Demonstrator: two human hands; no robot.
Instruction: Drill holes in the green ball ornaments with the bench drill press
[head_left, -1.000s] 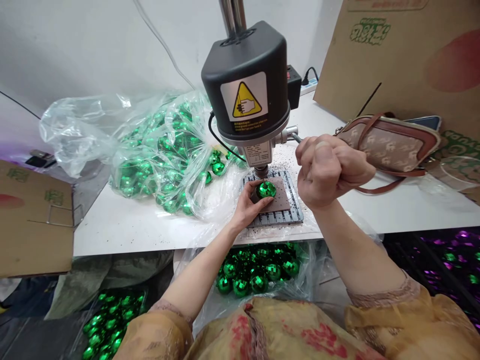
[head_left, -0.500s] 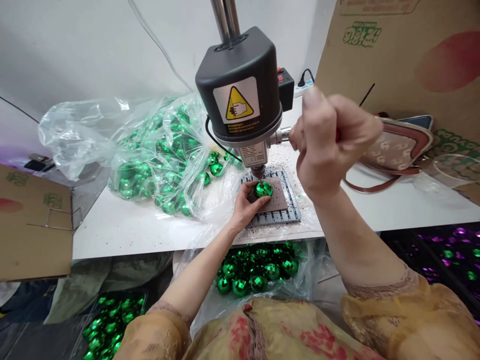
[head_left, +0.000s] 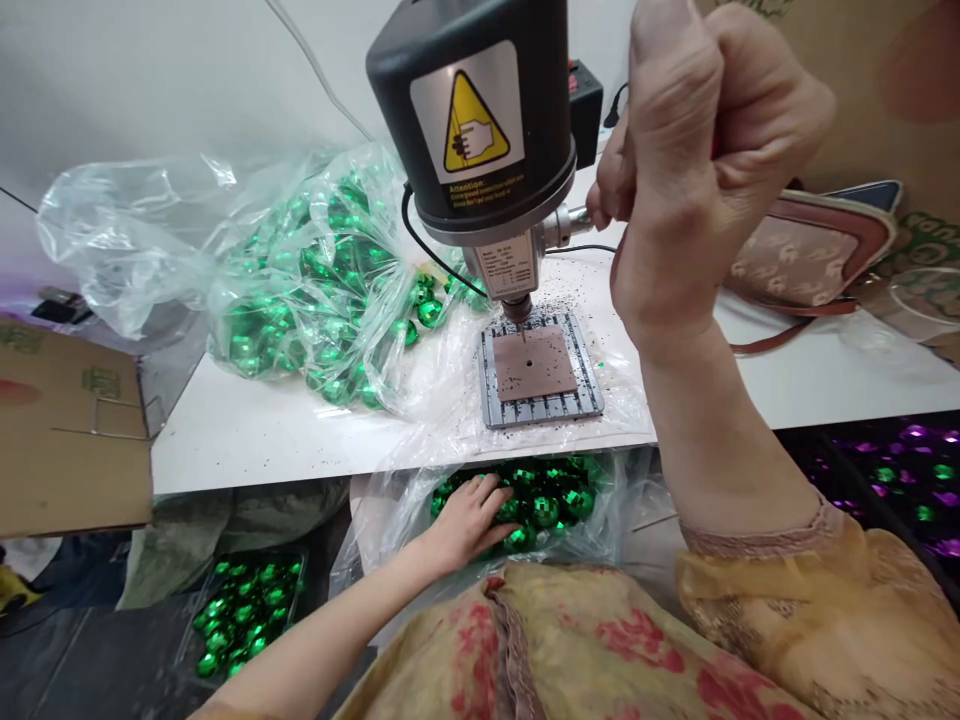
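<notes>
Over a plastic bag of shiny green faceted balls [head_left: 546, 510] below the table edge, my left hand [head_left: 472, 520] reaches in with its fingers spread on the balls. Whatever lies under the palm is hidden. My right hand [head_left: 697, 170] is a fist, raised at the side of a small black drill press [head_left: 480, 150] and closed round its feed handle [head_left: 576, 222], most of which the hand covers. Under the chuck [head_left: 517, 308], a thin bit points down at a brown pad [head_left: 536, 375] with a small dark hole, on the slotted metal base [head_left: 540, 410].
A clear bag of green balls [head_left: 300, 310] spreads over the table's left side. Dark shavings litter the surface round the base. At the right lie a handbag [head_left: 817, 250] and a cardboard box [head_left: 885, 80]. A crate of green balls [head_left: 247, 610] stands on the floor at lower left.
My left hand has left the brown pad and moved down to the bag of balls; the ball it held there is gone from the pad. My right hand appears higher and nearer.
</notes>
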